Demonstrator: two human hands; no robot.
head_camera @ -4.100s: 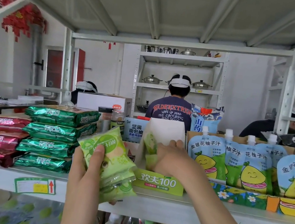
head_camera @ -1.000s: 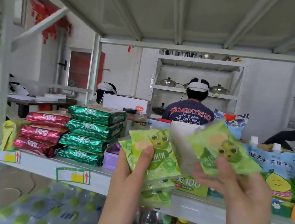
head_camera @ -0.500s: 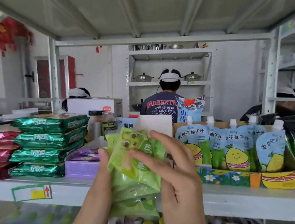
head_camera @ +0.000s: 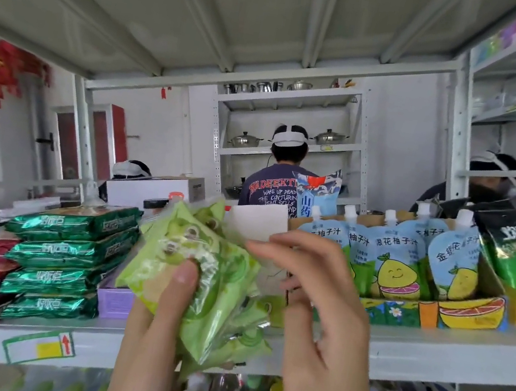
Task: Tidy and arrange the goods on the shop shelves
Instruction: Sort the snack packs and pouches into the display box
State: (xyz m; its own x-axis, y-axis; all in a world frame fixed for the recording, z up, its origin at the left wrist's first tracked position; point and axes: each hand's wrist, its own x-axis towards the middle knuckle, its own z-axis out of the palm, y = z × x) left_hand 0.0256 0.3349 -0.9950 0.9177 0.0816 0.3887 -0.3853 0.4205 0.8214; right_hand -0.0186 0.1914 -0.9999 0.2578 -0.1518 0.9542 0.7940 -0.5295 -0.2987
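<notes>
Green packets [head_camera: 213,293] are clamped in the left hand [head_camera: 156,325], while the right hand [head_camera: 323,325] is spread, holding nothing. The slippery lower packets could be squeezed out and dropped.

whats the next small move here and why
Probably bring the right hand onto the green snack packets and square them into a neat stack. The left hand grips them in a splayed, uneven fan, and the right hand is open and empty right beside them.
</notes>
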